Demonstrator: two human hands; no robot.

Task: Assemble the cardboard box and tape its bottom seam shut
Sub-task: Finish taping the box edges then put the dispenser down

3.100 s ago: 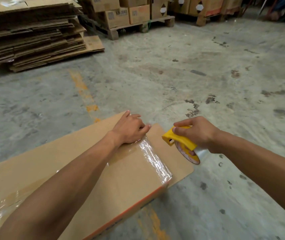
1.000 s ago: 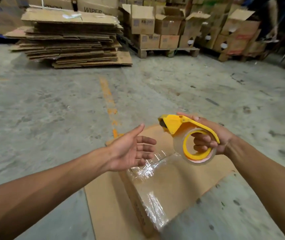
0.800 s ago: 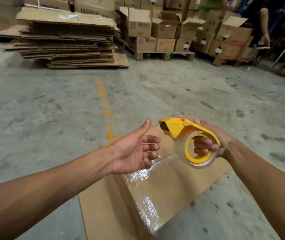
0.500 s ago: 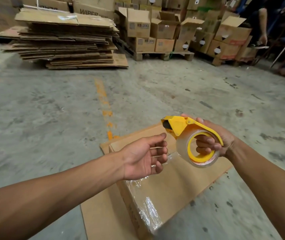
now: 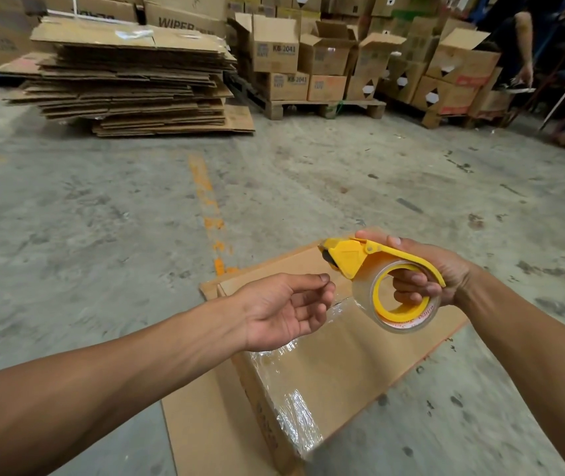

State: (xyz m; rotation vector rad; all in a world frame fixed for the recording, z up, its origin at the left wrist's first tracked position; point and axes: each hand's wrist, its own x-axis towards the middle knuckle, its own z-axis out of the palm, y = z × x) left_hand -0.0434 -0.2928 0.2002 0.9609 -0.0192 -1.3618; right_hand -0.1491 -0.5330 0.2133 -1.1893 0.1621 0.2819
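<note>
Step, I judge: finding the tape end for another strip | my right hand (image 5: 425, 269) fingers curled through the tape dispenser (image 5: 349, 259) | my left hand (image 5: 284, 310) fingers loosely curled, pinching nothing, just beside its mouth | cardboard box (image 5: 342, 359) below my fingers, glossy tape (image 5: 303, 417) across it | next: pinch the free end precisely, pull down.

Warehouse / packing floor. Stained bare concrete floor (image 5: 308, 187) with a worn orange painted line (image 5: 205, 197), tall stack of flattened cartons (image 5: 129, 77), printed cardboard boxes (image 5: 275, 42) piled on wooden pallets (image 5: 322, 106) along the back wall, some with flaps open.
</note>
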